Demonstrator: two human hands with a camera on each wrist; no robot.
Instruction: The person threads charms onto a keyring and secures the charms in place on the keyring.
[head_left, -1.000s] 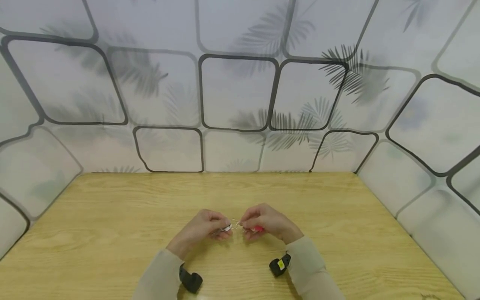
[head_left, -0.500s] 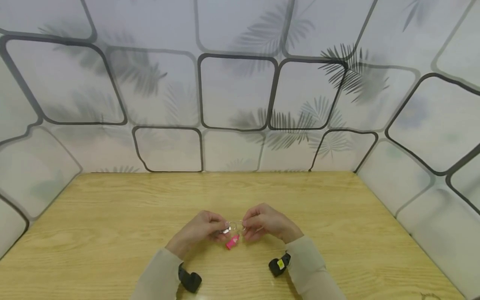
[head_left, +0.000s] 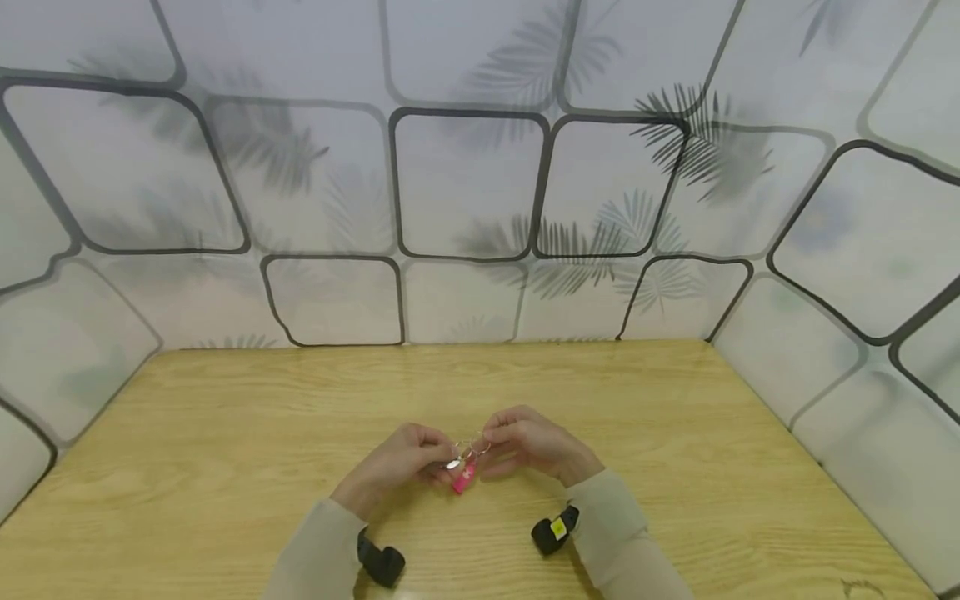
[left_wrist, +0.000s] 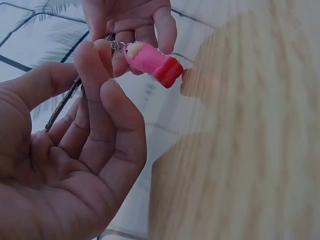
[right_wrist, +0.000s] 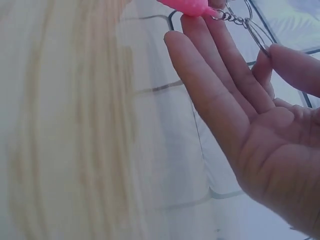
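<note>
My right hand (head_left: 536, 443) pinches a metal key ring (right_wrist: 257, 36) between thumb and index finger, its other fingers extended. From the ring, a short chain (right_wrist: 233, 18) carries a pink keychain charm (head_left: 464, 477), a small figure with a red end (left_wrist: 171, 74). The charm hangs between the two hands, close to the right fingers. On the other side, my left hand (head_left: 401, 461) pinches a thin, flat metal piece (left_wrist: 62, 106) with a rough edge, possibly a key, seen edge-on. Another ring (head_left: 465, 448) shows by the left fingertips; whether the rings are linked is too small to tell.
Both hands are above a wood-grain table (head_left: 262, 408). A pale patterned wall covering (head_left: 472, 300) closes off the back and both sides. Black wrist-camera mounts (head_left: 382, 567) stick out inward from both sleeves.
The pink charm was in my right hand's fingers; it has dropped free and now hangs between the hands. The right fingers have straightened while thumb and index finger keep the ring.
</note>
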